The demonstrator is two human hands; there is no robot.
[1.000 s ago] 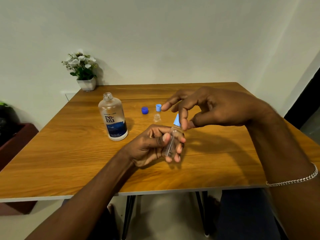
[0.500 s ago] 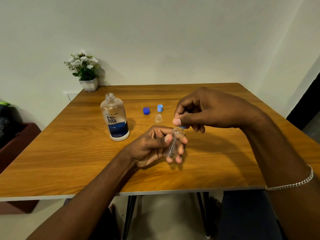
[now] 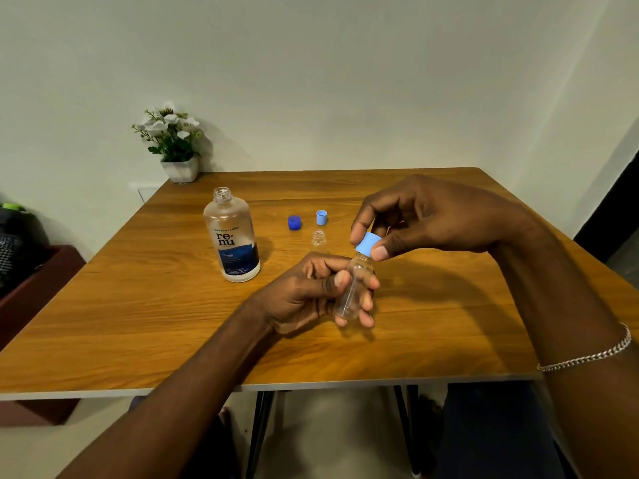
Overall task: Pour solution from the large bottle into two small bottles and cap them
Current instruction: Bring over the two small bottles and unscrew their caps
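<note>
My left hand (image 3: 311, 292) grips a small clear bottle (image 3: 354, 288), tilted, above the middle of the wooden table (image 3: 138, 305). My right hand (image 3: 425, 219) pinches a light blue cap (image 3: 367, 244) between thumb and fingers, right at the bottle's neck. A second small clear bottle (image 3: 318, 239) stands uncapped just behind my left hand. The large bottle (image 3: 231, 236) with a blue label stands open to the left. A dark blue cap (image 3: 294, 223) and another light blue cap (image 3: 321, 217) lie behind the small bottle.
A white pot with white flowers (image 3: 178, 146) stands at the table's far left corner by the wall. A dark red box with dark items (image 3: 31, 271) sits beside the table on the left. Table legs show below the near edge.
My right hand closed over the light blue cap on the held bottle and turned it; now the cap shows between thumb and fingers at the neck. The left hand kept its grip.
</note>
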